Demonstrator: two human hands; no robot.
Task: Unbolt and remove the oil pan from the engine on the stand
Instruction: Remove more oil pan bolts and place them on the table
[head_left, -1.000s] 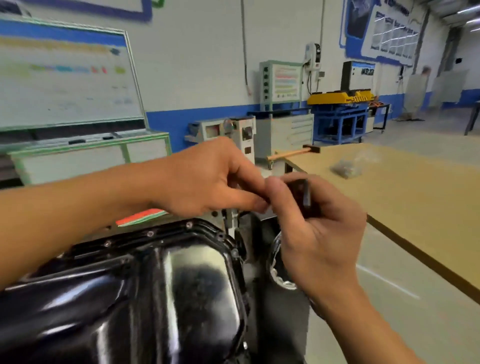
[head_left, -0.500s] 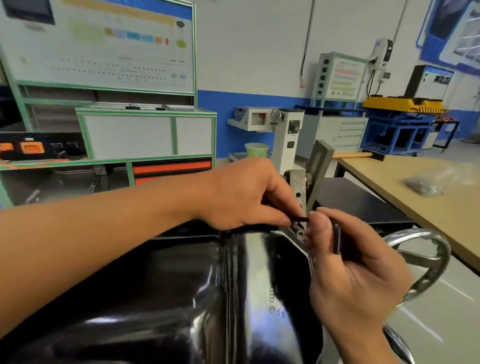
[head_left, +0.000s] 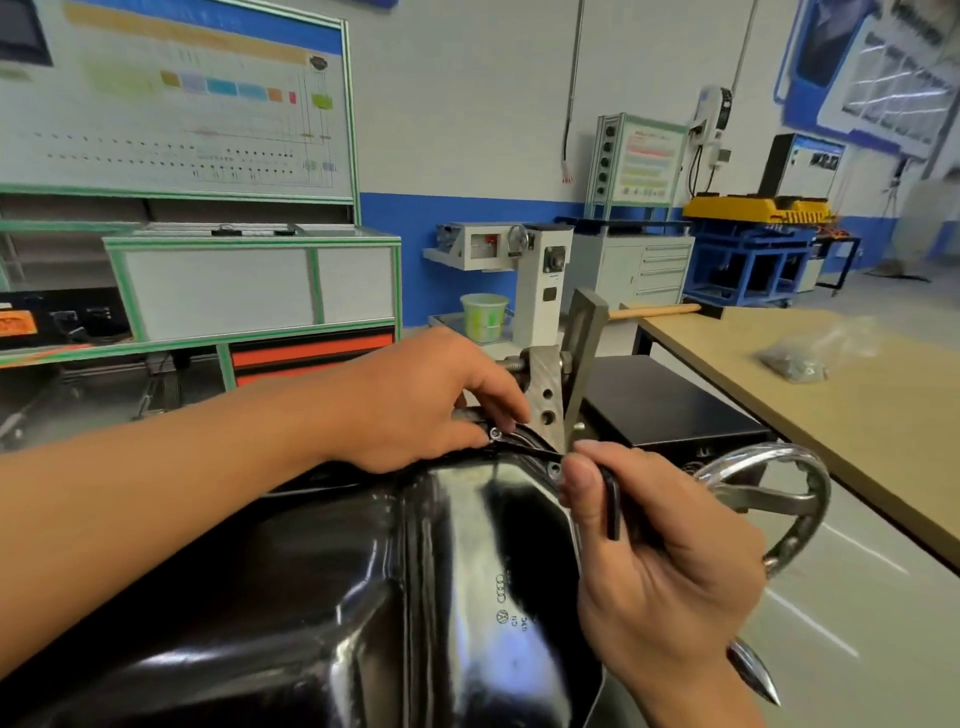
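The glossy black oil pan fills the foreground, seated on the engine. At the pan's far flange the left hand curls thumb and forefinger around the tip of a black hex key at a bolt. The right hand, at the pan's right edge, grips the key's bent end between thumb and curled fingers.

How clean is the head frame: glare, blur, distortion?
Head view: bright glare streaks on the glossy black oil pan. The hex key in the right hand reads sharp enough. The plastic bag on the table and the wall posters are smeared. Wide-angle distortion tilts the training board at left.
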